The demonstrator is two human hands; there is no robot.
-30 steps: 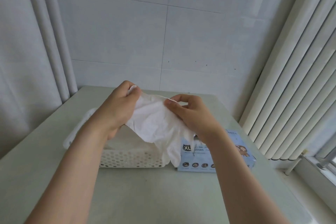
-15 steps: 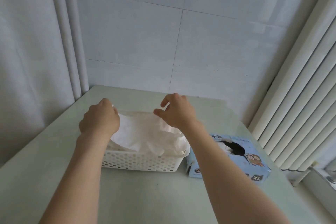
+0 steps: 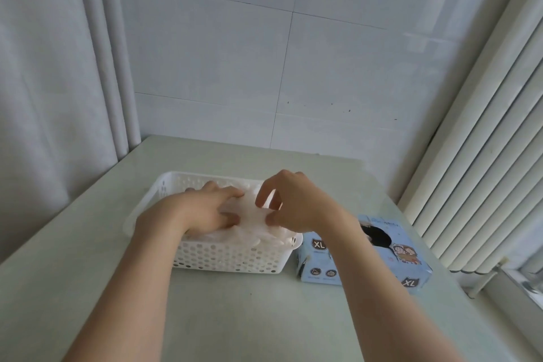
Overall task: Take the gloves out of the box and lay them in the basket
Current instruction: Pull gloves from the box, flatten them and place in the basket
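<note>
A white perforated basket [image 3: 229, 257] stands on the table with a pile of thin white gloves [image 3: 249, 209] inside; some glove fingers hang over its right front rim. My left hand [image 3: 202, 209] lies flat on the pile, fingers spread. My right hand [image 3: 293, 206] hovers over the pile's right side with thumb and fingers curled, the tips touching the top glove. The light blue glove box [image 3: 390, 256], marked XL, lies to the right of the basket with its dark oval opening facing up; my right forearm covers part of it.
The pale green table [image 3: 249, 317] ends against a tiled wall at the back. White curtain folds hang at the left, and vertical blinds [image 3: 484, 126] stand close to the table's right edge by a window sill.
Both hands came down from holding a glove spread in the air to resting on the pile in the basket. The glove now lies in the basket, and the view has shifted left.
</note>
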